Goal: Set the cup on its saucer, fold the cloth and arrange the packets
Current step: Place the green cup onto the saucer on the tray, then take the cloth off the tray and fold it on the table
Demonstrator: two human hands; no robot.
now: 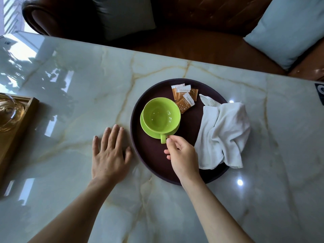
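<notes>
On the tray (140, 151), the cup (161, 116) sits on its saucer (145, 127) beyond the right hand (182, 155); packets (184, 97) lie behind it, the cloth (222, 134) to the hand's right.

A glossy marble bench (175, 216) carries a dark round tray (152, 155), a wooden tray (19, 127) at its left edge, apparently holding glassware, and the flat left hand (109, 155).

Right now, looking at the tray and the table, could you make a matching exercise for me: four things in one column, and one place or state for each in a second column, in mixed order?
Things:
1. cup
2. cloth
3. packets
4. left hand

Places or states:
A. crumpled, at the right edge of the tray
B. flat on the marble table, fingers straight
C. on the green saucer
D. overlapping at the far side of the tray

Pairs: 1-C, 2-A, 3-D, 4-B
</notes>
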